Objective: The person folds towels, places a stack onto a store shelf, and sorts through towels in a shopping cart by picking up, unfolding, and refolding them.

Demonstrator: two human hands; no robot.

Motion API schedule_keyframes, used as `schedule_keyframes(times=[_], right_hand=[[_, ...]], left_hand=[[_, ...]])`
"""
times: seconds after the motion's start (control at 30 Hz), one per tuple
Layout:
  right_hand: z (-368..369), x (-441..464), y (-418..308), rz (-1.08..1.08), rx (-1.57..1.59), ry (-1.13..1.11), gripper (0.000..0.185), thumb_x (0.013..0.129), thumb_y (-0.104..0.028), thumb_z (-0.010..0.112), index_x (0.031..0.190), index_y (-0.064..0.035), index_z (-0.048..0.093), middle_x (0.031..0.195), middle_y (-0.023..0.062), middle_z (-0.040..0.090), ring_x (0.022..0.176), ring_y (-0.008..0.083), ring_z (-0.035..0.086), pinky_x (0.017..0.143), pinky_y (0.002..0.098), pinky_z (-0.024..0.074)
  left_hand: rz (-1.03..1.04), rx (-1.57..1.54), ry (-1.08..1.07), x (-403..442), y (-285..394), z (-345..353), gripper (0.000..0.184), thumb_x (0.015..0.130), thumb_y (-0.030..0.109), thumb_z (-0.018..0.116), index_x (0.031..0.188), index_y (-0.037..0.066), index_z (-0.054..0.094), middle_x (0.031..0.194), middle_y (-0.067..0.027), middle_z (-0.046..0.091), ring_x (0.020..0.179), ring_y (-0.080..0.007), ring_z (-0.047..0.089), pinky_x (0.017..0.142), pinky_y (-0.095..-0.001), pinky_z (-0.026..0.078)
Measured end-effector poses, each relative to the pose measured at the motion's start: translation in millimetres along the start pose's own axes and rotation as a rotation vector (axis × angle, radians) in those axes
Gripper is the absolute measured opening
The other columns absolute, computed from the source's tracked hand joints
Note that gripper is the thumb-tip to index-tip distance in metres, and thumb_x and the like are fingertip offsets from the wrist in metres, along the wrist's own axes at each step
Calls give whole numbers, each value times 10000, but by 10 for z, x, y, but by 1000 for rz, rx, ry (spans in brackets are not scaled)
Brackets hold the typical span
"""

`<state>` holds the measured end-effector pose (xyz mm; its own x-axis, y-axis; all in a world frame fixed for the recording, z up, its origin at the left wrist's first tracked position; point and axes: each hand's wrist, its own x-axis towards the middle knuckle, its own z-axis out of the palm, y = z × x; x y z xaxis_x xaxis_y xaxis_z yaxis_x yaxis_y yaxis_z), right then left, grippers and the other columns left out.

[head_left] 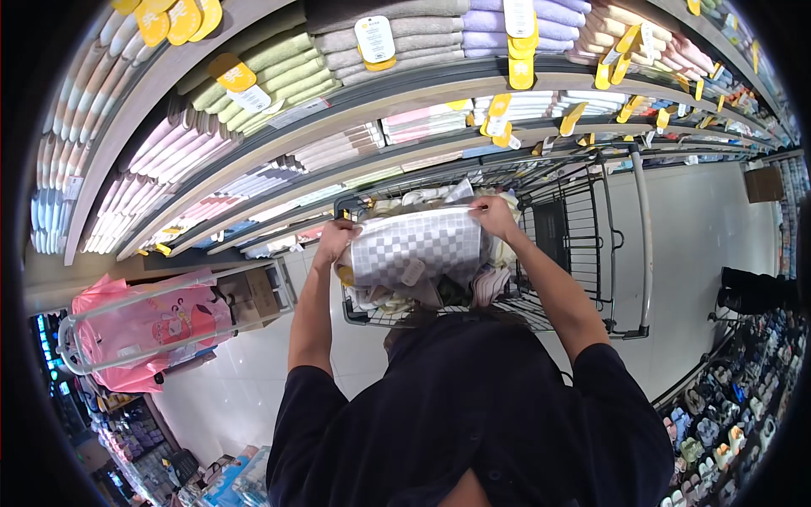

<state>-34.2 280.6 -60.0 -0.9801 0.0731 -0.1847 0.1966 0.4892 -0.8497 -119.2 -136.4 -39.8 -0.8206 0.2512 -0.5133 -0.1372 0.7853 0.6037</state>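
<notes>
A grey and white checkered towel (405, 247) is stretched between my two hands above a black wire shopping cart (601, 253). My left hand (338, 240) grips its upper left corner, fingers closed. At the upper right corner my right hand (494, 215) pinches the edge. A small tag (413, 271) hangs at the towel's lower middle. Beneath and around it, a pile of other towels (492, 286) fills the near part of the cart, some of them striped; the checkered towel hides much of the pile.
Shelves of folded towels (389, 42) with yellow and white tags curve along the front. To the left stands a trolley (182, 317) with a pink printed bag and a cardboard box. Racks of shoes (718, 431) line the lower right. A person's dark-clothed legs (756, 290) show at the right.
</notes>
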Motion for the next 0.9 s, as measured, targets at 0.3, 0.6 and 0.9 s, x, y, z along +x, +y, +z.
schedule_keyframes(times=[0.3, 0.6, 0.9], right_hand=[[-563, -835, -797, -36, 314, 103, 135, 859, -36, 702, 989, -3, 690, 873, 69, 707, 778, 109, 636, 706, 264, 504], [-960, -1152, -1200, -272, 145, 205, 196, 907, 29, 642, 1102, 19, 622, 933, 19, 654, 827, 71, 603, 754, 219, 488], [-1258, -1393, -1377, -95, 413, 192, 105, 896, -5, 649, 988, 12, 600, 885, 30, 645, 774, 96, 573, 700, 247, 472]], left_hand=[[418, -941, 234, -816, 409, -310, 166, 788, -53, 762, 943, 2, 739, 932, -42, 682, 834, -89, 614, 766, -236, 486], [305, -732, 237, -1157, 902, -404, 183, 866, 25, 718, 1038, 68, 669, 806, 60, 599, 685, -18, 493, 567, -190, 374], [383, -765, 187, -1139, 1034, -271, 154, 886, 7, 691, 1005, 63, 612, 751, 68, 554, 640, -18, 468, 567, -195, 382]])
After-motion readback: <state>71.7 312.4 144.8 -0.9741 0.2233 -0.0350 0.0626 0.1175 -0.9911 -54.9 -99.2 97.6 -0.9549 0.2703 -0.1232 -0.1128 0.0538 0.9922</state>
